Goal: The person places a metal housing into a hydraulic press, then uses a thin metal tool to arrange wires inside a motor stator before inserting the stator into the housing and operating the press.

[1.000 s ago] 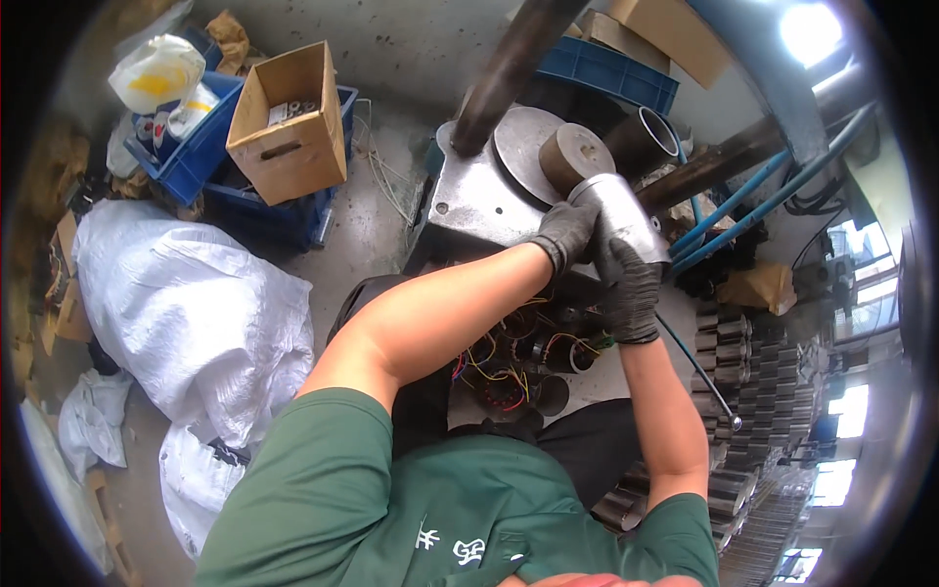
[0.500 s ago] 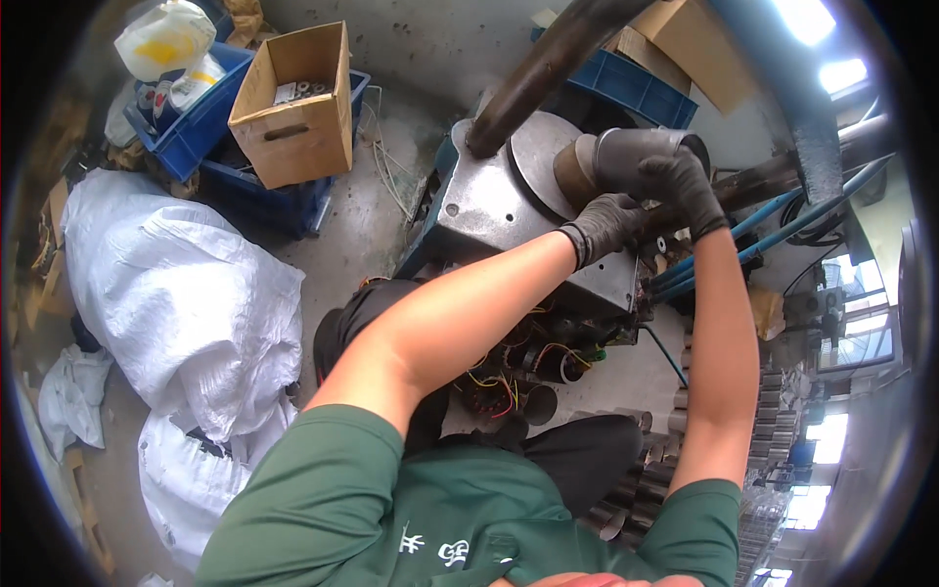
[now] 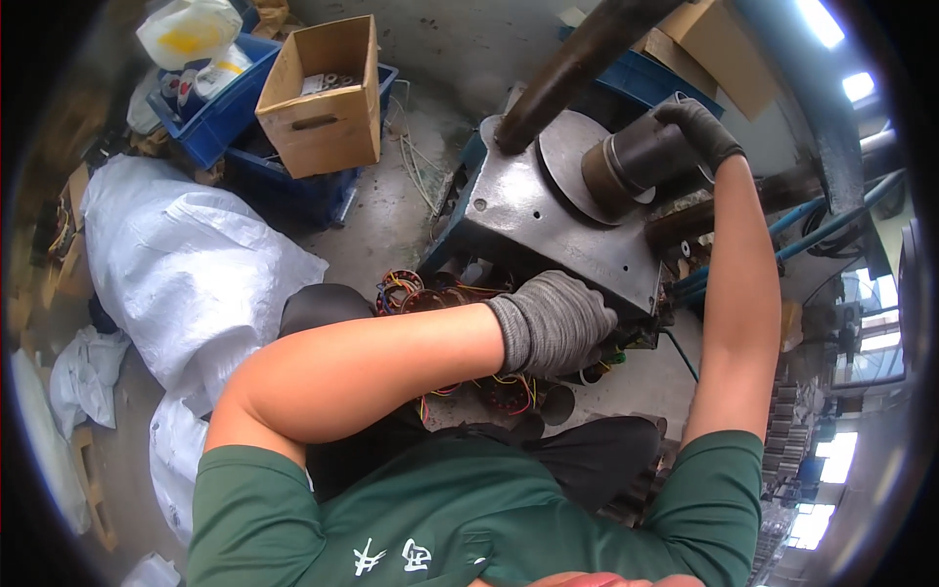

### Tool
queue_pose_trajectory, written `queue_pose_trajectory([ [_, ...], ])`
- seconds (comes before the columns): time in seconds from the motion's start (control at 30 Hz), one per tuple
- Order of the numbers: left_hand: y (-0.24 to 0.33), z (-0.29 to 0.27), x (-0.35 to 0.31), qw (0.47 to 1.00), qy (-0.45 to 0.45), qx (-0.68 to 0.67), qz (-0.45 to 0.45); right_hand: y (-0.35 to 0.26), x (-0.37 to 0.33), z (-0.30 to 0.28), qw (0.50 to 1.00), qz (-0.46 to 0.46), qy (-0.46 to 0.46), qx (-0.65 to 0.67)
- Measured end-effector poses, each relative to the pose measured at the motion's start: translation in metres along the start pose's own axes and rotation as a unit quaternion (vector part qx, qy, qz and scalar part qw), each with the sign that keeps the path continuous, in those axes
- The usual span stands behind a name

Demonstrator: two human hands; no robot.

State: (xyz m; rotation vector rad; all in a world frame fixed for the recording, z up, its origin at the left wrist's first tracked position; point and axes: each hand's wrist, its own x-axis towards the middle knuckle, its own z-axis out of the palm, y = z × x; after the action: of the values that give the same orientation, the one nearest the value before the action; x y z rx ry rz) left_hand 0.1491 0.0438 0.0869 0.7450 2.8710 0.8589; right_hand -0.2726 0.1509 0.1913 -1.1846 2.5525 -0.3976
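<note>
My gloved right hand [image 3: 699, 129] curls over the far end of a dark grey metal sleeve [image 3: 649, 155]. The sleeve's near end meets a brownish round core [image 3: 604, 186], which stands on a round steel plate [image 3: 559, 174] on the machine's metal block [image 3: 548, 235]. In front of the block's near edge is my gloved left hand [image 3: 558, 328], with its fingers curled down and their tips hidden. Whatever it may hold does not show. Around and below it lie copper-wound motor stators [image 3: 399, 286] with coloured wires, partly covered by my hand and forearm.
A thick steel column [image 3: 577, 73] rises beside the plate. At left are a cardboard box [image 3: 323, 127], blue crates [image 3: 210, 127] and large white sacks [image 3: 205, 264]. Blue hoses [image 3: 802, 230] run at right. Metal cylinders [image 3: 782, 421] are stacked at the lower right.
My left hand has left the sleeve and come back toward me, to the stators below the block. My right hand has shifted to the sleeve's far end, and the sleeve sits more tilted.
</note>
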Motion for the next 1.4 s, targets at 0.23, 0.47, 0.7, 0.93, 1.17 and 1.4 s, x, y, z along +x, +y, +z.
queue_pose_trajectory([
  [0.23, -0.009, -0.012, -0.035, 0.999, -0.022, 0.025, -0.014, -0.043, -0.006, 0.008, 0.982, 0.129, 0.04, 0.132],
  [0.47, -0.03, -0.018, -0.037, 0.998, 0.033, 0.023, -0.051, -0.009, 0.008, 0.004, 0.991, 0.103, 0.047, 0.064],
  [0.7, -0.049, -0.038, -0.041, 0.992, 0.066, 0.031, -0.104, -0.015, 0.012, -0.013, 0.96, 0.09, 0.16, -0.211],
  [0.93, -0.042, -0.043, -0.051, 0.989, 0.113, 0.033, -0.088, -0.069, -0.11, 0.112, 0.846, -0.336, 0.348, -0.223],
  [1.17, -0.032, -0.039, -0.039, 0.989, 0.124, 0.023, -0.073, -0.096, -0.216, 0.417, 0.956, -0.116, -0.195, -0.184],
  [1.4, -0.032, -0.039, -0.032, 0.989, 0.111, 0.014, -0.098, -0.058, -0.18, 0.56, 0.971, -0.037, -0.176, -0.16],
])
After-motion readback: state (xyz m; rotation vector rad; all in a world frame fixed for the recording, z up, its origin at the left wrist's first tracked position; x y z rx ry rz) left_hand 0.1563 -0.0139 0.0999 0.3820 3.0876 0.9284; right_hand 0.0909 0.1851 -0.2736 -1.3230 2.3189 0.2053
